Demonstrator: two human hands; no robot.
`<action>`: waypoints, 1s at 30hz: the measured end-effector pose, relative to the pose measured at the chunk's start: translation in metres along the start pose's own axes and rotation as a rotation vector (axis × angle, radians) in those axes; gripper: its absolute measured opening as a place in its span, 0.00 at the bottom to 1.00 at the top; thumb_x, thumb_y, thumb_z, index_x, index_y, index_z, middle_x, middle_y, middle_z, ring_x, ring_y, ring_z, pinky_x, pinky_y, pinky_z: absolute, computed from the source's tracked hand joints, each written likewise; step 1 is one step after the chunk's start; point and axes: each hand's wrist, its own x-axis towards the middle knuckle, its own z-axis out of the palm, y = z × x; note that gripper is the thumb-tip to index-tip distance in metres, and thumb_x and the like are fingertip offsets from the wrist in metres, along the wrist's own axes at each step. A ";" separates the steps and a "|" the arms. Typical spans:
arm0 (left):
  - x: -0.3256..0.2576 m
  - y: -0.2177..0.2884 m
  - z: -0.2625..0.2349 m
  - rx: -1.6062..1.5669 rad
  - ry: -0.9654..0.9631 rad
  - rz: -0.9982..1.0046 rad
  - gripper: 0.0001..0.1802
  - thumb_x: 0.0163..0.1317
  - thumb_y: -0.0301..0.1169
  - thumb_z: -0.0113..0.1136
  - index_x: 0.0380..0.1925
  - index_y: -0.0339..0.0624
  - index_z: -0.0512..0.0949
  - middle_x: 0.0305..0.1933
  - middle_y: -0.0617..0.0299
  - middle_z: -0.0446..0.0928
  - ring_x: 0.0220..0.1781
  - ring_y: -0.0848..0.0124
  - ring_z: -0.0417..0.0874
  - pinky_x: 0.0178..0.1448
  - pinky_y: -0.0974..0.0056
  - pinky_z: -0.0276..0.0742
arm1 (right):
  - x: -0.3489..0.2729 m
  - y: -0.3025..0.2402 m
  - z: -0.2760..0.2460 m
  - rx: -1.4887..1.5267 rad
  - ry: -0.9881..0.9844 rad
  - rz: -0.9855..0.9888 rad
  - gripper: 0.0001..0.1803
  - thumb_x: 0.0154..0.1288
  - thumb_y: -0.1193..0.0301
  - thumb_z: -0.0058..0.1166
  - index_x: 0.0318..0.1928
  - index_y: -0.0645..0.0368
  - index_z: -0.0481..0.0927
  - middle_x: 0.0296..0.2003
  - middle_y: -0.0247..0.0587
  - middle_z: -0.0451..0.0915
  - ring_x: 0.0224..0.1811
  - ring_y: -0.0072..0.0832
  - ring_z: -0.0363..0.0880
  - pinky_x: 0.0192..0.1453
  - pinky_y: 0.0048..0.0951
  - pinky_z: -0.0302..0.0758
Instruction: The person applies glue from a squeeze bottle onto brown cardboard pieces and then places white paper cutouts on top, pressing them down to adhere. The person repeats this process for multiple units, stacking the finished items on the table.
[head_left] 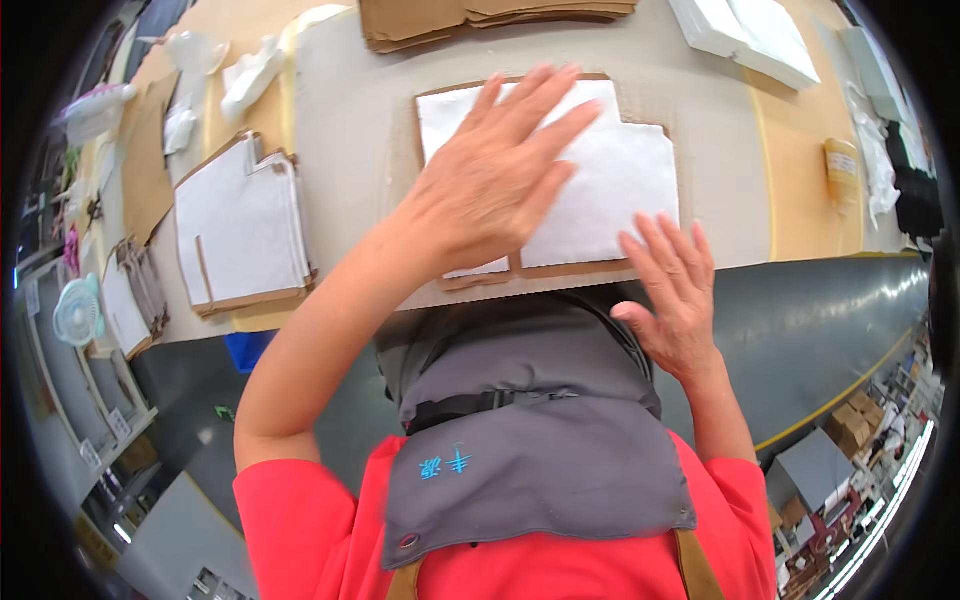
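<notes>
A white sheet (600, 190) with a notched corner lies on a slightly larger brown piece (560, 269), whose border shows round it. My left hand (495, 180) is stretched flat across the sheet's left part, fingers extended, and hides much of it. Whether the palm presses down or hovers, I cannot tell. At the sheet's near right corner is my right hand (672, 290), its fingers spread and holding nothing. The fingertips come close to the brown border by the table's front edge.
Left of the work lies a stack of white notched pieces with brown edges (240, 230). Brown sheets (490, 20) are piled at the far side, white blocks (745, 35) at far right. An amber bottle (841, 170) stands at right; a small fan (78, 312) is at left.
</notes>
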 end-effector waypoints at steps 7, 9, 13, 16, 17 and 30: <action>-0.112 0.011 -0.009 0.043 0.020 -0.104 0.21 0.57 0.18 0.56 0.52 0.43 0.80 0.53 0.57 0.75 0.58 0.56 0.76 0.67 0.53 0.70 | 0.022 -0.022 0.024 0.025 -0.143 -0.268 0.35 0.63 0.45 0.56 0.65 0.50 0.75 0.67 0.29 0.72 0.70 0.31 0.67 0.78 0.44 0.54; -0.121 0.012 -0.004 0.085 0.006 -0.057 0.23 0.53 0.20 0.59 0.51 0.44 0.80 0.51 0.59 0.74 0.57 0.58 0.75 0.64 0.54 0.71 | 0.020 -0.019 0.023 0.014 -0.165 -0.295 0.34 0.62 0.47 0.58 0.64 0.50 0.75 0.65 0.29 0.74 0.68 0.31 0.68 0.76 0.43 0.57; -0.129 0.015 -0.003 0.117 -0.038 -0.056 0.24 0.51 0.20 0.60 0.52 0.46 0.80 0.54 0.59 0.74 0.60 0.59 0.74 0.63 0.56 0.72 | 0.022 -0.013 0.023 0.006 -0.148 -0.354 0.32 0.60 0.52 0.61 0.63 0.50 0.76 0.63 0.28 0.75 0.66 0.31 0.70 0.72 0.40 0.62; -0.132 0.012 -0.005 0.122 -0.034 -0.029 0.25 0.52 0.21 0.60 0.52 0.47 0.80 0.54 0.59 0.73 0.60 0.59 0.74 0.64 0.56 0.72 | 0.022 -0.008 0.025 0.001 -0.134 -0.393 0.31 0.60 0.53 0.62 0.63 0.50 0.77 0.63 0.29 0.75 0.66 0.31 0.70 0.71 0.39 0.64; -0.132 0.011 -0.004 0.133 -0.033 -0.011 0.25 0.52 0.21 0.60 0.53 0.48 0.80 0.55 0.59 0.73 0.61 0.59 0.74 0.64 0.56 0.72 | 0.022 -0.007 0.025 -0.003 -0.129 -0.399 0.31 0.60 0.53 0.62 0.63 0.51 0.77 0.62 0.29 0.75 0.66 0.31 0.70 0.71 0.39 0.64; -0.076 0.014 -0.006 0.170 0.086 -0.172 0.28 0.62 0.25 0.57 0.65 0.40 0.71 0.70 0.50 0.66 0.76 0.53 0.62 0.76 0.48 0.56 | 0.087 -0.009 0.007 -0.002 -0.121 -0.155 0.39 0.68 0.42 0.49 0.67 0.58 0.71 0.72 0.42 0.63 0.75 0.40 0.59 0.78 0.49 0.50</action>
